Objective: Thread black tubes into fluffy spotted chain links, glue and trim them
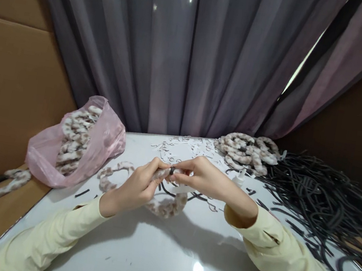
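My left hand grips one end of a curved, spotted fuzzy headband above the white table. My right hand pinches the same end, where a black tip shows between the fingers. The headband's arc hangs down under both hands. Another fuzzy band lies on the table just left of my left hand.
A pink plastic bag of fuzzy bands sits at the left. A pile of fuzzy bands lies at the back right, beside a heap of bare black headbands. Paper scraps and a small white bottle lie behind my hands.
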### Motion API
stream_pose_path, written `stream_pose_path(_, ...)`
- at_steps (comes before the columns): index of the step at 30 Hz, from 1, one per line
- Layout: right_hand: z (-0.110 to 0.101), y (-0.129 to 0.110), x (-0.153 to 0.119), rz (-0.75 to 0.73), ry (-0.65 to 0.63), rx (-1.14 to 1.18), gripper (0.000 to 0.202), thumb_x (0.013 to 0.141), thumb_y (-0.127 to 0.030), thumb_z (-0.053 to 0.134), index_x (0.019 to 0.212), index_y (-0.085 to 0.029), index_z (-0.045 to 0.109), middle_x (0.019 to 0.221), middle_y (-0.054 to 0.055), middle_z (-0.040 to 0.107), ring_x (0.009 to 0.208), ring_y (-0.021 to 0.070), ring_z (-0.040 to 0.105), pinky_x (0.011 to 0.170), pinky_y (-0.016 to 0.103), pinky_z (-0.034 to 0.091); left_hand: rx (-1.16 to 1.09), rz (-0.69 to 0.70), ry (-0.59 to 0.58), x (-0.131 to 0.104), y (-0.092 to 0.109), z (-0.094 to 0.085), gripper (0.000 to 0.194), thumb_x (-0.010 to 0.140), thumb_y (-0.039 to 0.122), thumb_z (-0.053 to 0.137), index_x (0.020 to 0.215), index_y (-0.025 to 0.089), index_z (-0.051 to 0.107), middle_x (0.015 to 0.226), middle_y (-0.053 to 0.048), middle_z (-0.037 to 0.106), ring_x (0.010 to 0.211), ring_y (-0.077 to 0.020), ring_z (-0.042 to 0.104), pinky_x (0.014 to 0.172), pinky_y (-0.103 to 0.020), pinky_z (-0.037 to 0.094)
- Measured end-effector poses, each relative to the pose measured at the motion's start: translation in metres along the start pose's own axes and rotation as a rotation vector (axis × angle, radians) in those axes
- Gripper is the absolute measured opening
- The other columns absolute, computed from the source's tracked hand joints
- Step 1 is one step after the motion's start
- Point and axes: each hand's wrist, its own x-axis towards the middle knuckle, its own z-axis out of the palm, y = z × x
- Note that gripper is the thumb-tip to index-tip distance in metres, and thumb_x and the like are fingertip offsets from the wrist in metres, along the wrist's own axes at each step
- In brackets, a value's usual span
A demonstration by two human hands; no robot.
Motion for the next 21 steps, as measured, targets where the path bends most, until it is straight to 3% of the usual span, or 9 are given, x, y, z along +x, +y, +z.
stream_pose_path(5, 0.000, 0.000, -0.001, 0.015, -0.047, -0.022, 0.028, 0.086, -0.029, 0.048, 0.081, -0.010, 0.069, 0.053, -0.005, 0.039, 0.049, 0.0067, 0.029, 0.046, 0.020, 0.023, -0.030, -0.041, -0.004, 0.001, 0.002, -0.001, 0.005, 0.089, 0.018, 0.040, 0.092, 0.019, 0.044, 0.079, -0.003, 0.061, 0.068, -0.0136, 0.058, 0.062, -0.025, 0.042)
stream_pose_path(13, 0.011, 0.006, 0.004, -0.151, 0.008, -0.191, 0.022, 0.088, -0.014, 0.045, 0.071, -0.011, 0.059, 0.068, -0.001, 0.044, 0.059, 0.0093, 0.043, 0.058, 0.022, 0.032, -0.038, -0.239, 0.010, -0.002, 0.014, 0.005, 0.013, 0.092, 0.031, 0.037, 0.093, 0.020, 0.043, 0.077, 0.000, 0.055, 0.065, -0.0129, 0.052, 0.060, -0.025, 0.039)
stream_pose_path(18, 0.016, 0.004, 0.002, -0.158, 0.041, -0.192, 0.018, 0.088, -0.011, 0.044, 0.086, -0.011, 0.062, 0.073, 0.001, 0.048, 0.065, 0.0109, 0.047, 0.061, 0.022, 0.035, -0.003, -0.121, 0.192, -0.004, 0.003, 0.016, 0.007, 0.090, 0.025, 0.040, 0.086, 0.020, 0.043, 0.071, 0.002, 0.052, 0.058, -0.0114, 0.049, 0.054, -0.023, 0.036)
stream_pose_path(21, 0.016, 0.003, 0.002, -0.141, 0.026, -0.188, 0.022, 0.090, -0.014, 0.041, 0.088, -0.012, 0.063, 0.073, 0.001, 0.047, 0.067, 0.0119, 0.047, 0.063, 0.023, 0.037, -0.007, -0.104, 0.239, -0.004, -0.002, 0.019, 0.008, 0.090, 0.024, 0.042, 0.083, 0.020, 0.044, 0.071, 0.001, 0.054, 0.057, -0.0107, 0.049, 0.052, -0.022, 0.035)
